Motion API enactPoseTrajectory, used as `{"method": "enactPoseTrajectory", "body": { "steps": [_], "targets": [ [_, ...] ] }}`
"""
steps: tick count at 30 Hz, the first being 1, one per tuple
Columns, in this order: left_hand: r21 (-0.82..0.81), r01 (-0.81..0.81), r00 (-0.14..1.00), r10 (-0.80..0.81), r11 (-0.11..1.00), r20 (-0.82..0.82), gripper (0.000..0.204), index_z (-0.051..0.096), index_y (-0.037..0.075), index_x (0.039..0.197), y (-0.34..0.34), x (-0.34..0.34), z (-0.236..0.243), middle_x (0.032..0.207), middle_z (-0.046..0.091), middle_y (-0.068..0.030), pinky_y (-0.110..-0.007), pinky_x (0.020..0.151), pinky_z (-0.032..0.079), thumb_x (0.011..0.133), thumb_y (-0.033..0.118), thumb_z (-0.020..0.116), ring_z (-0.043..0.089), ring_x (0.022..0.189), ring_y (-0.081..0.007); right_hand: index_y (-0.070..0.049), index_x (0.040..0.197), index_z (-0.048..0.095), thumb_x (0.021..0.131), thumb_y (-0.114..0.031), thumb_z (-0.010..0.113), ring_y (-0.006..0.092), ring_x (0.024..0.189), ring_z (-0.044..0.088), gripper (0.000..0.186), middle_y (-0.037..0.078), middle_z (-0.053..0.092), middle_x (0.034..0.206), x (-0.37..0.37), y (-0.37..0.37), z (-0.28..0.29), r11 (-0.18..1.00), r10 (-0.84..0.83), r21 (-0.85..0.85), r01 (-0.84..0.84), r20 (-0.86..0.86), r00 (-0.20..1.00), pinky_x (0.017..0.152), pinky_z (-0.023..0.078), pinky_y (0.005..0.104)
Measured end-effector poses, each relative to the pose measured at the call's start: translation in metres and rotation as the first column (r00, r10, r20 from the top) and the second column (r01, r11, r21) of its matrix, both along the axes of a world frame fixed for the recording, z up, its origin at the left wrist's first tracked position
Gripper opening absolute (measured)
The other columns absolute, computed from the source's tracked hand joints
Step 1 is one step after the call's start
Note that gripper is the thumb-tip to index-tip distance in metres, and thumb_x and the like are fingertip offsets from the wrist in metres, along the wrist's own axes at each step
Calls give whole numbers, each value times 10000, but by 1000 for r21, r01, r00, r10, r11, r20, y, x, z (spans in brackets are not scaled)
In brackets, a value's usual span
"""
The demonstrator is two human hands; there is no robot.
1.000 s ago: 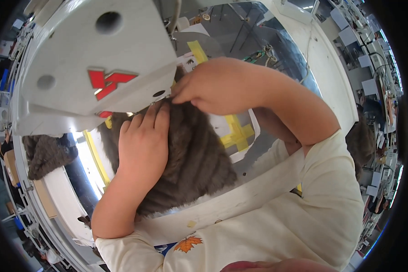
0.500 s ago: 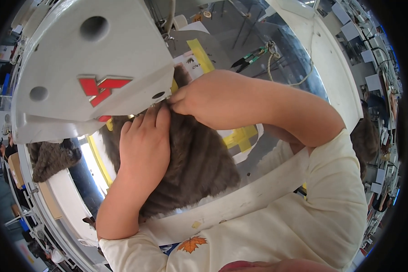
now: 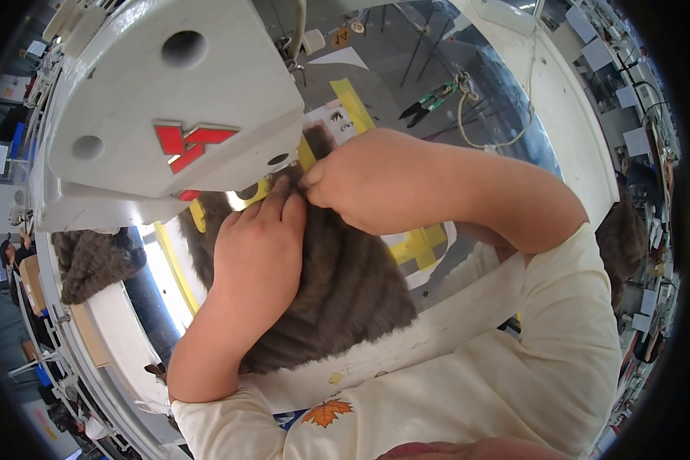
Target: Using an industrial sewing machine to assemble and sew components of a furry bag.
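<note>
A piece of brown fur [image 3: 337,284] lies draped over the work surface beneath a white sewing machine head [image 3: 230,84]. My left hand [image 3: 261,249] rests flat on the fur, its fingers stretched toward the underside of the machine head. Close by on the right, my right hand [image 3: 368,180] has its thumb and fingers pinched together at the fur's upper edge. The fingertips of both hands nearly meet there. What lies right between them is too small and shaded to make out.
Green-handled snips [image 3: 431,103] tied to a cord lie beyond my right forearm. Strips of yellow tape [image 3: 353,103] and a paper label [image 3: 333,123] are on the surface. More brown fur [image 3: 98,261] sits at the left, and another fur piece [image 3: 623,230] at the right.
The whole view has shifted slightly, so the machine and hands appear a little farther right. My left fingers sit a little lower against the machine head, and more shows beneath it.
</note>
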State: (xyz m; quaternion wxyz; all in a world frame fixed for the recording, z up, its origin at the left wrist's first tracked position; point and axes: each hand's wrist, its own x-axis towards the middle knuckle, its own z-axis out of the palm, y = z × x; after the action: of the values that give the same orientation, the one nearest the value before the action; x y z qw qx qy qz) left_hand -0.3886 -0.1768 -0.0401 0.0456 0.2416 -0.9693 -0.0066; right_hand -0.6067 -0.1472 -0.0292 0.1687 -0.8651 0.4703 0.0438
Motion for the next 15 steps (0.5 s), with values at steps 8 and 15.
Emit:
{"method": "enactPoseTrajectory", "body": {
  "steps": [8, 15],
  "targets": [
    [17, 42, 999, -42, 999, -14, 236, 625, -14, 1050, 10, -1, 2, 1247, 681, -247, -381, 770, 587, 823, 45, 596, 728, 933, -298, -56, 841, 703, 826, -89, 604, 343, 821, 704, 105, 94, 705, 882, 4, 6, 0, 999, 44, -25, -44, 11, 999, 702, 581, 453],
    [32, 64, 996, -62, 997, -68, 274, 610, -17, 1072, 13, -7, -3, 1284, 668, -242, -354, 768, 573, 808, 56, 607, 721, 888, -263, -65, 825, 706, 819, -126, 624, 355, 797, 697, 103, 98, 707, 847, 0, 5, 12, 1000, -2, -7, 2, -26, 1000, 682, 568, 469]
  ]
}}
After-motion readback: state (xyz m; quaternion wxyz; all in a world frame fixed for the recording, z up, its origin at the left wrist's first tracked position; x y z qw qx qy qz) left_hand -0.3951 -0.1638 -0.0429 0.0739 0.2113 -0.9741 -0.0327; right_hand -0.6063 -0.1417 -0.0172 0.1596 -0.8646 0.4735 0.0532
